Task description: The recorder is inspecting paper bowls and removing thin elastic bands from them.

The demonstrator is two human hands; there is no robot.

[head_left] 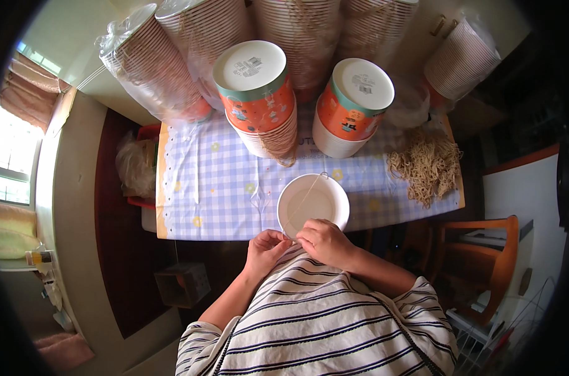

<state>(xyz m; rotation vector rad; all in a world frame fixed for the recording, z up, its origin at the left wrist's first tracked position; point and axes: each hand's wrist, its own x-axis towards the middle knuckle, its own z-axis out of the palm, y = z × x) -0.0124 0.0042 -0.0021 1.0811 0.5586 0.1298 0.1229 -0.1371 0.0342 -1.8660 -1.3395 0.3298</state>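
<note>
An open white paper bucket (329, 208) stands at the table's near edge, right in front of me. A thin tan string (309, 193) runs across its mouth, from a small loop at the far rim down toward my fingers. My left hand (265, 252) is closed in a pinch at the near rim, on the string. Close beside it, my right hand (324, 242) is also pinched on the string and covers part of the rim. The exact string end between the fingertips is too small to make out.
Two upside-down stacks of orange printed buckets, a left stack (262, 111) and a right stack (347, 128), stand behind. A tangled string pile (427, 168) lies right on the checked tablecloth (225, 203). Several plastic-wrapped bucket stacks (297, 37) line the back. A wooden chair (481, 257) stands right.
</note>
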